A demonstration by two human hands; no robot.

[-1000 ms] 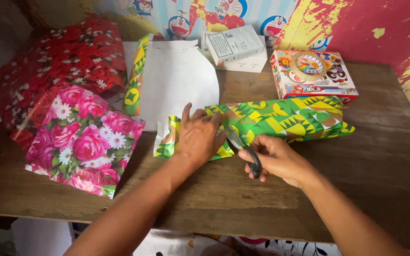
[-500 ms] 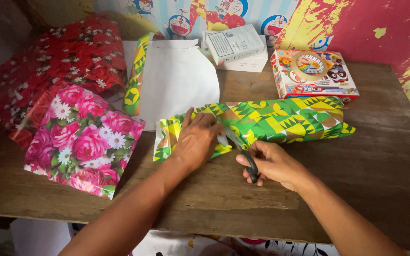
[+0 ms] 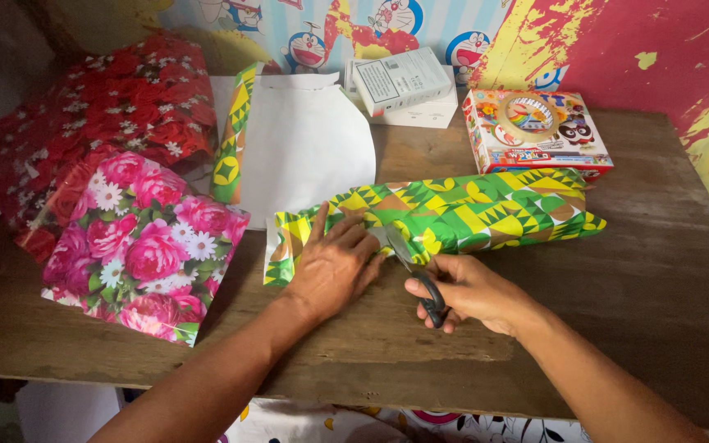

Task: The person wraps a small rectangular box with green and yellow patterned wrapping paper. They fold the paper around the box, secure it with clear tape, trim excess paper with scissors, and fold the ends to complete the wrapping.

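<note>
Green-and-yellow patterned wrapped parcel (image 3: 453, 215) lies on the brown wooden table (image 3: 666, 279), long axis left-right, far end angled slightly away. Left hand (image 3: 334, 267) presses flat, fingers spread, on its near-left end. Right hand (image 3: 473, 291), just beside, grips black-handled scissors (image 3: 416, 271), blades pointing at the parcel.

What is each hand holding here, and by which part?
The right hand holds scissors by their dark handle loops, blades pointing at the green-and-yellow wrapped package. The left hand grips nothing; it lies flat on the package's left end.

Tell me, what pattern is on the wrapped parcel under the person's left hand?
The wrapped parcel has green and yellow geometric triangles with brown patches, clearest in the head view.
</note>
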